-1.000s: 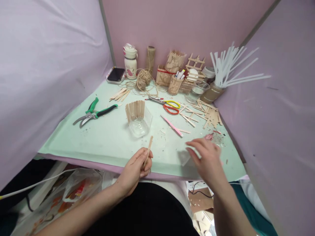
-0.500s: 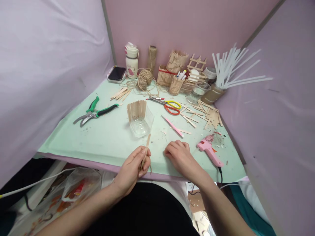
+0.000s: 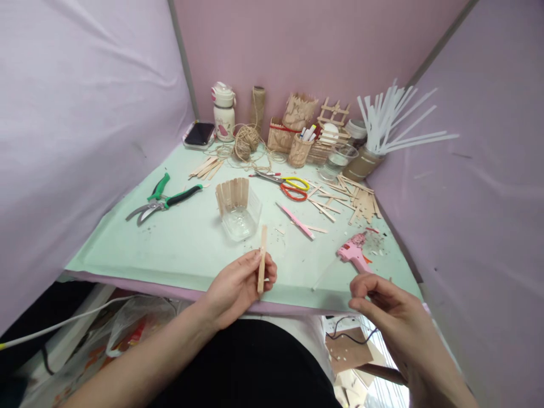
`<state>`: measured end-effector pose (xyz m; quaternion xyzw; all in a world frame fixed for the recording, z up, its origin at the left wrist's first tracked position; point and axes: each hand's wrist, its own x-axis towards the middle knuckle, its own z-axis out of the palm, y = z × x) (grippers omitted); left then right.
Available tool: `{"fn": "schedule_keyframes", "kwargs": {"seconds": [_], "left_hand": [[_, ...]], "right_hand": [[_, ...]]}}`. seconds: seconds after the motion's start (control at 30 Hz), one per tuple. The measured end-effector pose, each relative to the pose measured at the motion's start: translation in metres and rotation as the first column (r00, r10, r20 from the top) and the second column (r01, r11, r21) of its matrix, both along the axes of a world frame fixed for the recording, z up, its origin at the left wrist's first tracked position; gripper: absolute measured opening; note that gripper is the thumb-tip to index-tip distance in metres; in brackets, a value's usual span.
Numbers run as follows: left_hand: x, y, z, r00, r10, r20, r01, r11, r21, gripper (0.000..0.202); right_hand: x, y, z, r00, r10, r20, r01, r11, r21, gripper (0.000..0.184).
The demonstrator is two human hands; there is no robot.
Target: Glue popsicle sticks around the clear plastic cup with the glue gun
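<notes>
My left hand (image 3: 240, 286) is closed on a flat wooden craft stick (image 3: 263, 255), holding it upright over the table's near edge. My right hand (image 3: 382, 303) hovers off the front right corner with thumb and fingers pinched together; what they hold is too thin to make out. A pink glue gun (image 3: 352, 255) lies on the table just beyond that hand. A clear plastic tub (image 3: 240, 212), with wooden sticks lining its far left side, stands a little beyond the left hand.
On the green mat (image 3: 182, 243) lie green-handled pruners (image 3: 164, 198), yellow and orange scissors (image 3: 293, 186), a pink cutter (image 3: 297, 221) and loose sticks (image 3: 361, 198). Twine (image 3: 244, 141), a phone (image 3: 199, 134), a bottle (image 3: 223, 110) and a jar of white strips (image 3: 368, 158) line the back. Fabric walls close three sides.
My right hand has drawn back from the middle of the table to the front right corner and pinched shut. My left hand has shifted right and stood the stick more upright.
</notes>
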<state>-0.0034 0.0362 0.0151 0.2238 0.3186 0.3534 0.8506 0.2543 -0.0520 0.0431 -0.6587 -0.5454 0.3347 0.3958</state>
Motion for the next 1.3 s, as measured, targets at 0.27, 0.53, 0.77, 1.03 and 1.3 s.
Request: {"fn": "schedule_keyframes", "kwargs": {"seconds": [0.27,0.53,0.77,1.03,1.3], "left_hand": [[0.006,0.003,-0.012,1.000,-0.004,0.023,0.003,0.998,0.056,0.026],[0.005,-0.002,-0.013,0.998,0.032,-0.063,-0.020,0.984,0.178,0.027],[0.004,-0.006,-0.022,0.946,0.261,-0.191,-0.149,0.876,0.458,0.017],[0.010,-0.001,-0.026,0.927,0.302,-0.222,-0.186,0.885,0.427,0.016],[0.001,0.007,-0.018,0.919,0.346,-0.189,-0.252,0.884,0.394,0.023]], "right_hand": [[-0.021,0.019,-0.017,0.995,0.031,-0.095,-0.026,0.998,0.056,0.015],[-0.059,0.037,-0.015,0.946,0.081,-0.314,-0.085,0.996,0.000,0.019],[-0.075,0.035,-0.027,0.947,0.134,-0.293,-0.098,0.986,0.133,0.019],[-0.093,0.037,-0.041,0.999,0.046,0.021,-0.050,0.946,0.320,0.011],[-0.086,0.037,-0.042,0.997,0.067,0.027,-0.072,0.956,0.284,0.009]]}}
